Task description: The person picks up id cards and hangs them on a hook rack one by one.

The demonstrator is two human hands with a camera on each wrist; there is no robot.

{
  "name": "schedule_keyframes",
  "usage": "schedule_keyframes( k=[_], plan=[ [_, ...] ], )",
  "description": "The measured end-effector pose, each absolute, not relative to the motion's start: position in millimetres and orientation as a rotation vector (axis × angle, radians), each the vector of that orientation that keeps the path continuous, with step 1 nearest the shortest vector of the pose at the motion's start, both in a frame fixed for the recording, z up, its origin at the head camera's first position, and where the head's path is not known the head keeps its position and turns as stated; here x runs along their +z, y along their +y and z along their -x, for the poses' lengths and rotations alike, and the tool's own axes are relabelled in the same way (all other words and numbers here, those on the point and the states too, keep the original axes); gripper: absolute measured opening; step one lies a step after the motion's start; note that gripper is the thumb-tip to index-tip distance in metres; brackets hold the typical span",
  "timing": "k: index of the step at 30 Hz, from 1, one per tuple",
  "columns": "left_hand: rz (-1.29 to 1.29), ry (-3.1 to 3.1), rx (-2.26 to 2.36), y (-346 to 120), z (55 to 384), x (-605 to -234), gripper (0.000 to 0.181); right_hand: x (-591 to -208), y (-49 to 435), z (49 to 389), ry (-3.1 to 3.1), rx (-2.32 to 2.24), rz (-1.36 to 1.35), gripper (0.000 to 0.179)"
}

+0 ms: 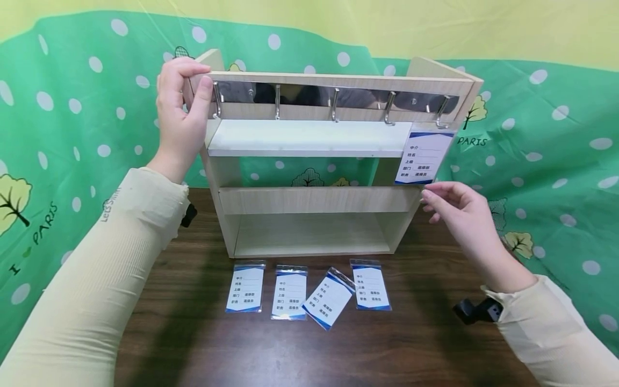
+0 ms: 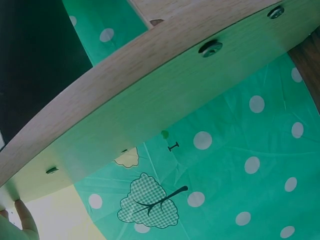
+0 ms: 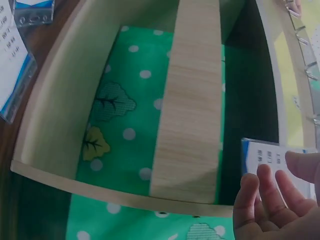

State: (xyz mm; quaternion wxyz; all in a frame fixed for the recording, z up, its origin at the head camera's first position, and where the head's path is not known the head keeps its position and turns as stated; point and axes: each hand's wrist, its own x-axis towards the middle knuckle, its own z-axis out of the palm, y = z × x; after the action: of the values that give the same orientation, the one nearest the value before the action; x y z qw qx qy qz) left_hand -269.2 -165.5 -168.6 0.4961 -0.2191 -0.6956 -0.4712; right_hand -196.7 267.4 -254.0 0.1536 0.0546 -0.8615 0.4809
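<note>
Fingers of the L hand (image 1: 179,126) are clamped on the top L corner of a pale wood-grain rack (image 1: 314,200), thumb on its front, the others over the edge. R hand (image 1: 459,215) is just off the rack's R side, fingers loosely curled w/ a gap btwn thumb & the rest, nothing pinched as far as I can see. Its tips are right by the bottom edge of a white-&-blue rectangular card in a clear plastic sleeve (image 1: 423,158); can't tell if they touch. That card hangs at the rightmost of five bent silver metal hooks (image 1: 278,102), on a shiny metal strip (image 1: 304,94) along the rack's top front; hole too small to make out.

Four more cards, same type (image 1: 289,293), lie in a row on the dark brown wood-grain desk (image 1: 271,355), in front of the rack; third from L is tilted, corners up against its neighbours. White board (image 1: 309,138) crosses the rack under the hooks. Behind the rack: green cloth w/ white dots & trees (image 1: 527,118), yellow up top.
</note>
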Motion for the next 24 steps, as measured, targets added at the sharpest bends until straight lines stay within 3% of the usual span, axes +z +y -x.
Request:
schedule_keyframes(
  k=[8,24],
  plan=[
    [0.528,-1.7,-1.129,-167.0,271.5,-169.1,0.024,-276.6,261.3,193.7,-2.543,1.372,-0.155,0.047],
    [0.513,-1.705,-1.132,-167.1,272.0,-169.3,0.024,-335.3,246.5,188.8,-2.625,1.427,-0.161,0.043]
  ],
)
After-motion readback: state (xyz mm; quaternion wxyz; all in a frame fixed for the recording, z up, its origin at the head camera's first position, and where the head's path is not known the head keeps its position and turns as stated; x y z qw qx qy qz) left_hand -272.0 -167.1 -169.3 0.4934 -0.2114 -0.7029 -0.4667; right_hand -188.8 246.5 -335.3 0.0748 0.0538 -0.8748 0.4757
